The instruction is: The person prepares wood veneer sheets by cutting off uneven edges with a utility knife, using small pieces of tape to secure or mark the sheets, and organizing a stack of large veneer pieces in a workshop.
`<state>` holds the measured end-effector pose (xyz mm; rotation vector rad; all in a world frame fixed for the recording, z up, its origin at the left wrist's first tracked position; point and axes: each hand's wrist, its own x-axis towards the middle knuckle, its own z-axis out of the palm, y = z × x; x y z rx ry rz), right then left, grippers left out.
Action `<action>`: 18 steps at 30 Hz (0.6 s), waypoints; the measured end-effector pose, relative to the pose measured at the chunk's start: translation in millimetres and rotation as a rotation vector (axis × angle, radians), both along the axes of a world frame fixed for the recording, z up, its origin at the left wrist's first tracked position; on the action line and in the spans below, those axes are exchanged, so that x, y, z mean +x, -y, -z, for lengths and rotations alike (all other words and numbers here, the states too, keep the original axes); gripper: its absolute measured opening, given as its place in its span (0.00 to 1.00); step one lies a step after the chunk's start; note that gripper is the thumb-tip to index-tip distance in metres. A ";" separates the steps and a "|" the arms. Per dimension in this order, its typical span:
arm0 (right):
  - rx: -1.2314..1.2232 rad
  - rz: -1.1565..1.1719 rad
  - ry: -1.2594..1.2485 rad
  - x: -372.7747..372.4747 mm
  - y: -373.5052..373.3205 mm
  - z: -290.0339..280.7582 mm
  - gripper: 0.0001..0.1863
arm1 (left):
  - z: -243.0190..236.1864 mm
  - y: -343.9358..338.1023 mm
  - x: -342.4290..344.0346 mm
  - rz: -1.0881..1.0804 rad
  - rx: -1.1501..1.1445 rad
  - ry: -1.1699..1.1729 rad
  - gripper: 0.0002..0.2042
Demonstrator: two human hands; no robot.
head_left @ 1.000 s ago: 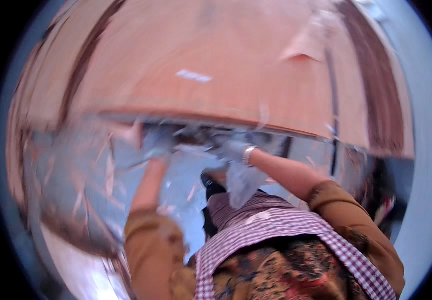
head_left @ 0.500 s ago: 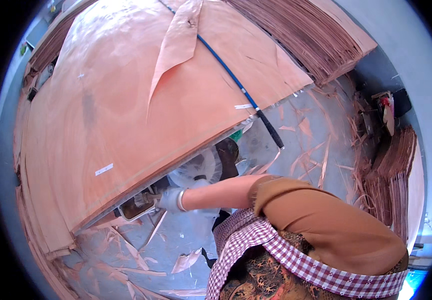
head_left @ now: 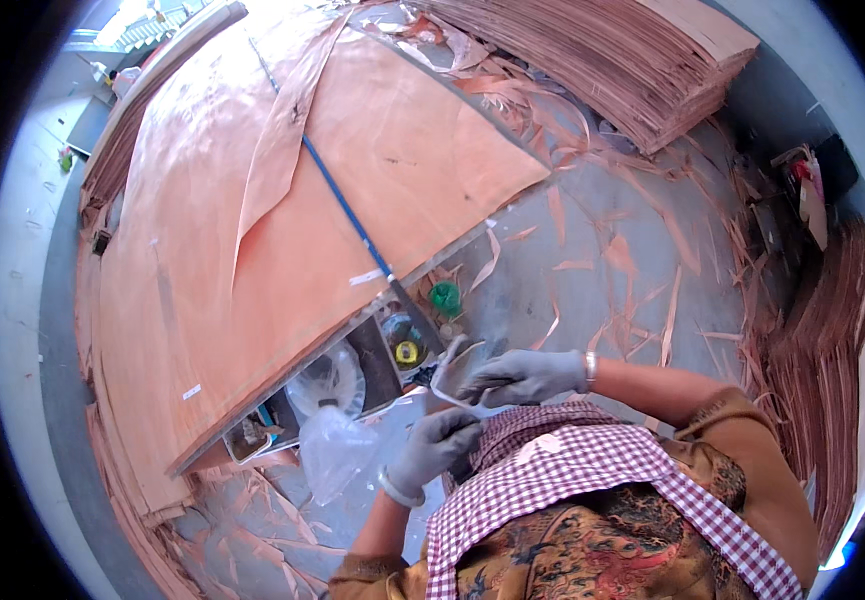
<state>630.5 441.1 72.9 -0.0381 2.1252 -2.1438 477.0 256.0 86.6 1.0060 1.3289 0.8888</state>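
My right hand [head_left: 527, 378], in a grey glove, is closed around a pale, bent, loop-like thing [head_left: 442, 378] held in front of my apron. Its exact kind is not clear, and the fingers cover part of it. Just below and to the left, my left hand [head_left: 437, 450], also gloved, has its fingers curled together; whatever they may hold is hidden. The two hands are close together but apart. Beyond them is a large stack of thin wood veneer sheets [head_left: 282, 290], with a blue rod [head_left: 337, 195] with a black grip lying across it.
Under the stack's near edge, an open tray [head_left: 384, 365] holds a yellow tape measure [head_left: 407, 353] and a clear round roll [head_left: 327, 382]. A clear plastic bag [head_left: 335, 455] hangs at its front. A green round item [head_left: 445, 297] sits nearby. Veneer scraps [head_left: 620, 255] litter the floor; more stacks [head_left: 592, 60] stand behind.
The right hand has moved from the tray's left end to in front of my apron, now with the pale bent thing. My left hand has come into view. The view has shifted.
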 end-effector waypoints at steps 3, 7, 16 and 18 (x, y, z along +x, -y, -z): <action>-0.105 0.137 -0.015 42.4 -25.5 -24.0 0.24 | -24.2 -66.8 20.1 0.058 -0.018 0.093 0.08; -0.396 0.455 0.061 70.5 -56.9 -28.2 0.25 | -40.5 -145.2 33.2 -0.073 -0.159 0.281 0.07; 0.251 0.688 0.229 69.8 -190.3 -44.2 0.08 | -19.5 -262.6 -19.3 -0.140 -0.221 0.501 0.08; 0.396 0.707 0.227 58.5 -226.8 -39.0 0.09 | -21.4 -288.7 -37.2 -0.147 -0.163 0.469 0.08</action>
